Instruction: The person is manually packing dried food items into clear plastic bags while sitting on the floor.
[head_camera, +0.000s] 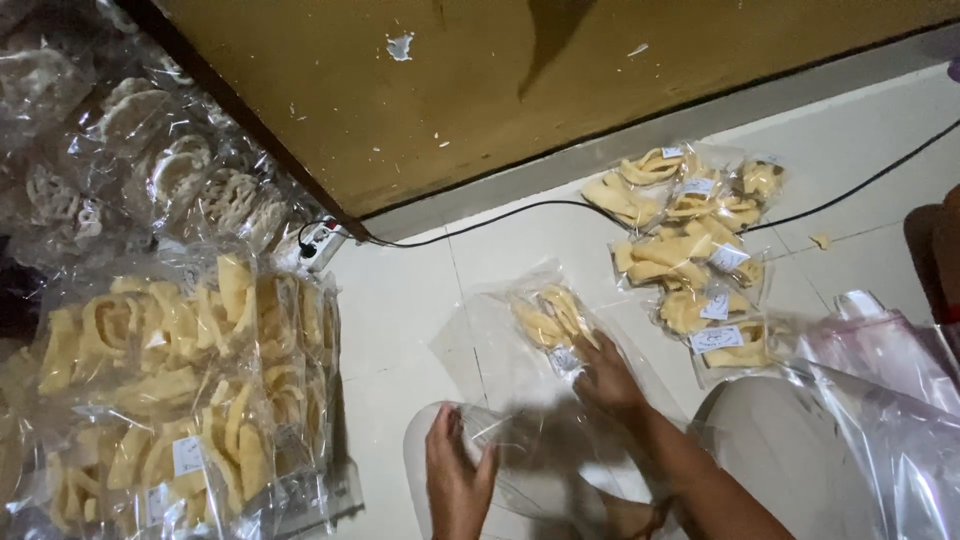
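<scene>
My left hand (455, 478) grips the edge of a large clear plastic bag (520, 455) lying on the white tiled floor. My right hand (605, 382) rests on a small clear packet of yellow chips (548, 318) with a white label, pressing it against the opening of the big bag. The fingers of both hands are curled on plastic. My right forearm runs down to the lower right.
A pile of several sealed chip packets (695, 250) lies at the right. A tall stack of bagged yellow chips (170, 390) stands at the left, with bags of pale ring crackers (150, 170) behind. A black cable (520, 210) runs along the brown wall. Loose plastic (880, 400) lies at right.
</scene>
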